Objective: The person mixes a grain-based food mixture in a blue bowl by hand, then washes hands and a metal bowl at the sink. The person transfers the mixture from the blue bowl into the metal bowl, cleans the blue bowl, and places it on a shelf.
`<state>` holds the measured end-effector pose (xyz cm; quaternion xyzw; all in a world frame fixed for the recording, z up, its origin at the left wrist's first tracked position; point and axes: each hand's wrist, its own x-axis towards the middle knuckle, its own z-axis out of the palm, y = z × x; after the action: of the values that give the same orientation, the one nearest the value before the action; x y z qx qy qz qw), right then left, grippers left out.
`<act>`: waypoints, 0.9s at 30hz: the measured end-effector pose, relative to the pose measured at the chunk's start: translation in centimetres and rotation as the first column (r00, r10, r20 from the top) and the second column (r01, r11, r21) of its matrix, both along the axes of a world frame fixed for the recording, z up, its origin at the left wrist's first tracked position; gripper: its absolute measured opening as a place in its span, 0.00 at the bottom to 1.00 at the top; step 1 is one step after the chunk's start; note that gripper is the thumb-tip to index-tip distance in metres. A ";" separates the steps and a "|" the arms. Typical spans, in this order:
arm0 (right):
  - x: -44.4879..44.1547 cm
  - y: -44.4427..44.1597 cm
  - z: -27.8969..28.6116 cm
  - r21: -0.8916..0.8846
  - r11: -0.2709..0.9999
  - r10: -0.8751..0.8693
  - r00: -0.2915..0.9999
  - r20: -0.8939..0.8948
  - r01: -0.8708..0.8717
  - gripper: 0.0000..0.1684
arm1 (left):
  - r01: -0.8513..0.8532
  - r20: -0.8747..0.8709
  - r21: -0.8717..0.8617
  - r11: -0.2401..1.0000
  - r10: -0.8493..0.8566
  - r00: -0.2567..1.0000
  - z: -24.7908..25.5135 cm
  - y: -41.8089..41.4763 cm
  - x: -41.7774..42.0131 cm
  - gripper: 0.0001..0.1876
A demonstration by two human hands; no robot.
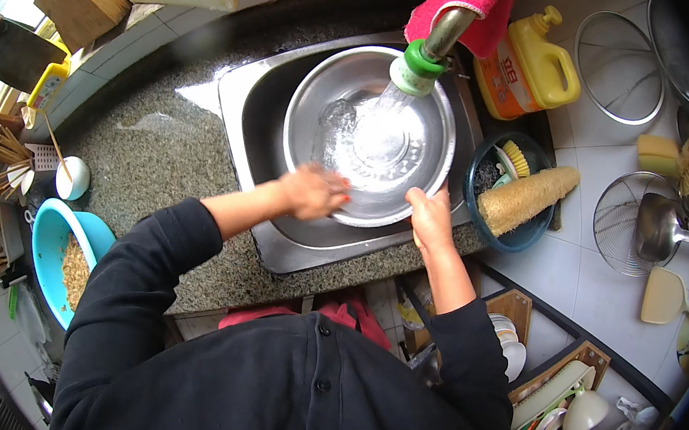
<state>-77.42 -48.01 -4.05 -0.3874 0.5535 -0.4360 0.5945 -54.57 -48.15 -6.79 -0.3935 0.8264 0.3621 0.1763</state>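
A wide stainless steel basin (315, 115) sits tilted over the sink (261, 108). Water runs into it from the faucet (448, 31), whose spout ends in a green and white nozzle (417, 69). My right hand (431, 216) grips the basin's rim at the near right, thumb on top. Blurred by motion, my left hand (315, 192) is at the near left rim, its fingertips over the inside; whether they touch the metal I cannot tell. Nothing shows in the left hand.
Right of the sink stands a dark bowl (535, 238) holding a loofah (527, 199) and a scrub brush (512, 161). Behind it is a yellow detergent jug (527, 70). A pink cloth (463, 10) drapes the faucet. Turquoise basins (53, 221), one containing crumbly tan food (75, 272), stand left.
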 end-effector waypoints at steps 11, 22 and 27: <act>0.6 0.8 -2.6 0.154 0.988 -0.053 0.984 0.170 0.027 0.37 | -0.497 -0.486 -0.171 0.851 0.366 0.794 -5.4 -2.1 -7.6 0.35; 1.2 -0.1 -3.6 0.425 0.904 -0.113 0.987 0.116 0.054 0.33 | -0.378 0.196 0.105 0.920 0.354 0.915 -3.3 -2.3 -2.6 0.35; 0.0 -0.3 -6.4 0.476 0.877 -0.149 0.978 0.143 0.064 0.24 | -0.590 -0.068 -0.572 0.571 0.683 0.727 -4.4 -0.6 2.0 0.50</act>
<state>-77.45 -48.31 -10.47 -0.1610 0.6087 -0.3536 0.6918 -52.60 -48.75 -11.21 -0.7256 0.6787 0.1111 -0.0232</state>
